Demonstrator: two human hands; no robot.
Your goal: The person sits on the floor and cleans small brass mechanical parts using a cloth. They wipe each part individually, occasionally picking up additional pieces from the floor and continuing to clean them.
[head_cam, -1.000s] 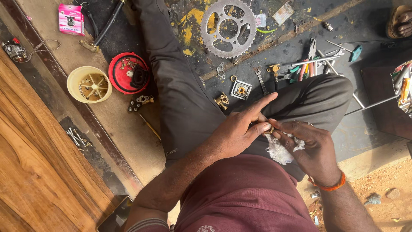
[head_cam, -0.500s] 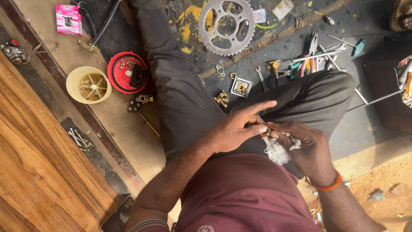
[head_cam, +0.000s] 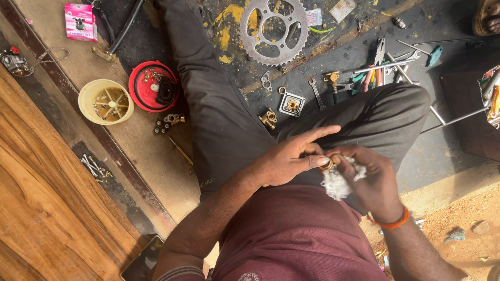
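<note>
A person sits on the floor (head_cam: pixel 104 62), seen from above, with dark trousers and a maroon shirt. At far left lies a wooden board (head_cam: pixel 36 208). Near it on the floor are a pink box (head_cam: pixel 80 21), a cream tub (head_cam: pixel 105 101) and a red cap (head_cam: pixel 153 86) holding small parts. Farther along, a sprocket (head_cam: pixel 273 28) lies above the knees, with a small square part (head_cam: pixel 290 104) and a spanner (head_cam: pixel 316 93) near it, then pliers (head_cam: pixel 376 65). Over the lap, the left hand (head_cam: pixel 291 158) pinches a small brass ring (head_cam: pixel 327 165) between thumb and fingers, forefinger stretched out. Touching it, the right hand (head_cam: pixel 372 179) is closed around a white rag (head_cam: pixel 338 179) pressed against the ring. An orange band (head_cam: pixel 391 224) circles the right wrist.
</note>
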